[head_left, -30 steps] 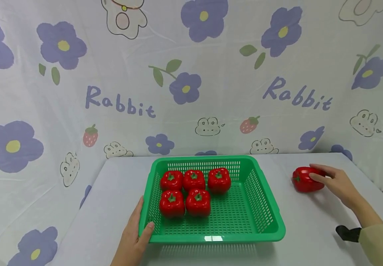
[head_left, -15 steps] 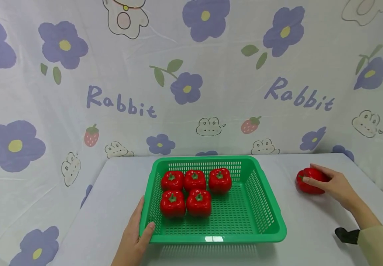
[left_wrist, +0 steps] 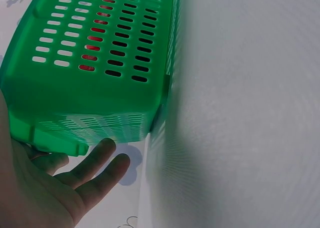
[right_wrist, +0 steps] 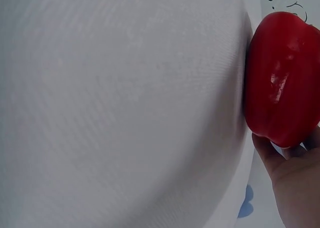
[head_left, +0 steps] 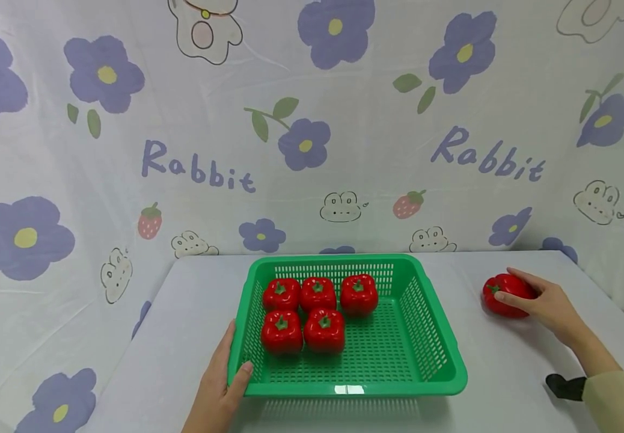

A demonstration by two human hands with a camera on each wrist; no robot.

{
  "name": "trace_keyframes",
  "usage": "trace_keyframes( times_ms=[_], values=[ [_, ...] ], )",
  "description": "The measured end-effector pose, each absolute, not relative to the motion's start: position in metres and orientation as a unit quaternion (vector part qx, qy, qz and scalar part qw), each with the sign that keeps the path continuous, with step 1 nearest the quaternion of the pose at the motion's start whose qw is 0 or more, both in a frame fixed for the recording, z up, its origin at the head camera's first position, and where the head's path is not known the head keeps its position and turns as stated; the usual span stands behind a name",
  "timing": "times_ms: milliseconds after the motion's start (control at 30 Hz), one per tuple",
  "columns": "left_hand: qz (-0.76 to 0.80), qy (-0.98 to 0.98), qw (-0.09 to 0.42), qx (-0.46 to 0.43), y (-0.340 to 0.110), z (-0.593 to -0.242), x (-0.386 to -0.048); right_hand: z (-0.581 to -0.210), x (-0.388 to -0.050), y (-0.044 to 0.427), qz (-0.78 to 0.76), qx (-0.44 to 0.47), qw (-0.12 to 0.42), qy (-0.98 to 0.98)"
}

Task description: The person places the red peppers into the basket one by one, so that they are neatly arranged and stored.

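On the right of the table lies a red bell pepper [head_left: 508, 295] on its side, its green stem facing left. My right hand [head_left: 552, 310] holds it from the right, thumb on the near side and fingers round the far side. The right wrist view shows the pepper [right_wrist: 282, 80] against the white surface, with fingertips at its lower end. My left hand [head_left: 216, 382] grips the left rim of a green plastic basket [head_left: 355, 388], thumb over the rim. Below the rim, its fingers [left_wrist: 102, 180] stretch along the outside of the basket [left_wrist: 95, 95]. Several red bell peppers [head_left: 324, 331] stand inside, stems up.
The basket's right half shows bare green mesh. A white-covered table [head_left: 166, 337] lies around it. Behind rises a white cloth backdrop [head_left: 377, 150] printed with purple flowers and rabbits. A black strap end [head_left: 563, 386] sticks out at my right cuff.
Since a second ago my right hand has closed further round the pepper, its thumb reaching nearer the stem. The pepper has shifted slightly right and turned a little. My left hand and the basket stay put.
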State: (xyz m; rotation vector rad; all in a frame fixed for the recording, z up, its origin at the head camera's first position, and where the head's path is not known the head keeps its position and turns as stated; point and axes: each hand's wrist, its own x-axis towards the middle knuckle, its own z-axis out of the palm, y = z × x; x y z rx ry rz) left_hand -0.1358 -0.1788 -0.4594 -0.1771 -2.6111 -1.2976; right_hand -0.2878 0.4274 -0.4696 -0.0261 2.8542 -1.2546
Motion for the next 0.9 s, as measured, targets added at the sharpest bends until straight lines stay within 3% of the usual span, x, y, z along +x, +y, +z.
trace_keyframes(
  times_ms=[900],
  values=[
    [-0.44, -0.89, 0.106, -0.055, -0.178, -0.457, -0.135, -0.472, -0.277, 0.426, -0.421, 0.028, -0.005, 0.906]
  ],
)
